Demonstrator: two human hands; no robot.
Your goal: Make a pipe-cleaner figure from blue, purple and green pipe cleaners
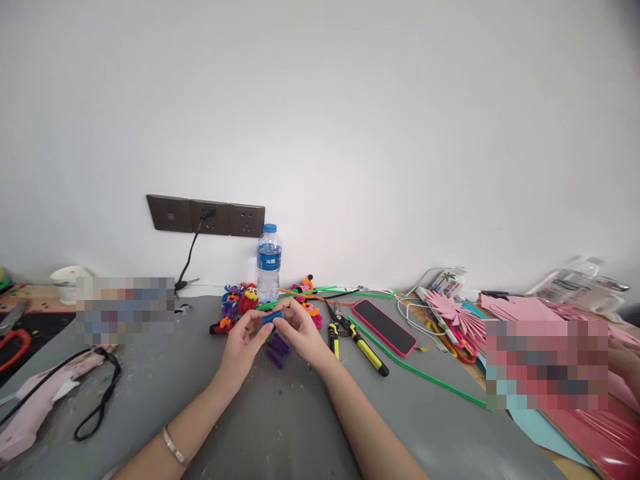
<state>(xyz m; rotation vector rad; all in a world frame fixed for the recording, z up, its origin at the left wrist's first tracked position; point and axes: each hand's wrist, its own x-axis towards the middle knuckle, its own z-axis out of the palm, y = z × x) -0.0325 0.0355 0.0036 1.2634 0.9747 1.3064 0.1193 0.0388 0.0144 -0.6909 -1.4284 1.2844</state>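
Note:
Between both hands, at the middle of the grey work surface, is a small fuzzy pipe cleaner figure [273, 318] with a blue middle, some green behind it and purple legs hanging below. My left hand [245, 339] pinches its left side with thumb and fingers. Its right side is gripped by my right hand [297, 331], thumb in front and fingers behind. Fingers cover much of the figure. Just beyond them lie colourful pipe cleaner figures, one purple and orange [231, 303], another red and yellow [249, 297]. Yellow-and-black pliers [365, 350] rest to the right of my right hand.
Behind the hands stands a water bottle [269, 263]. A pink-edged phone [384, 327] and a long green pipe cleaner [435, 379] lie right. Pink folded paper [453, 313] is farther right. A pink glue gun [43, 407] with black cord and red-handled scissors [15, 347] lie left.

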